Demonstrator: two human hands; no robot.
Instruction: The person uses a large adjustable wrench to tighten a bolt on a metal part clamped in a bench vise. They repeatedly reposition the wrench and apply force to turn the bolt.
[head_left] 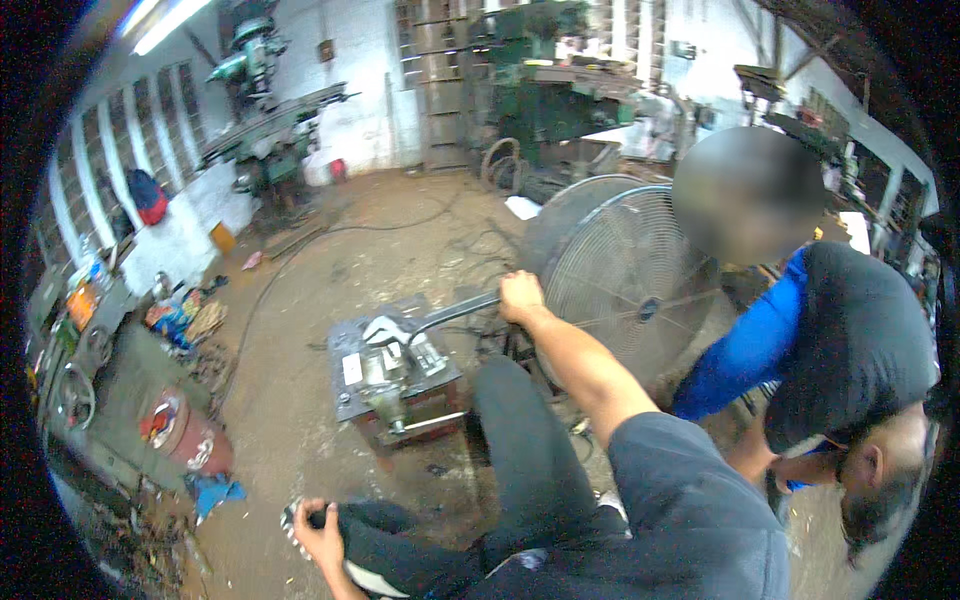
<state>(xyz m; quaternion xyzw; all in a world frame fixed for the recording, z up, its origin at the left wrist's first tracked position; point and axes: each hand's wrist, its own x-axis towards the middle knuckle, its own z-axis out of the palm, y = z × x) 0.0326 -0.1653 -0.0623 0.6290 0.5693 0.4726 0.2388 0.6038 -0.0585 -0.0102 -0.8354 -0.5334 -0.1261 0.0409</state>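
My right hand (520,297) grips the end of the long handle of a large adjustable wrench (460,310). The wrench's head lies over a bench vise (385,385), at the part clamped there, whose shape I cannot make out. The vise stands on a small metal table (350,405), with its bar handle (432,422) sticking out to the right. At the lower left, beside my dark trouser leg, my left hand (322,540) has its fingers curled. They close round something dark with a black-and-white edge, too small to name.
A large round caged fan (640,290) stands just beyond my right arm. At the right a co-worker in a dark shirt with blue sleeves (740,350) bends low. A red bin (190,435) and a green machine (120,370) stand left. A cable (270,290) crosses the floor.
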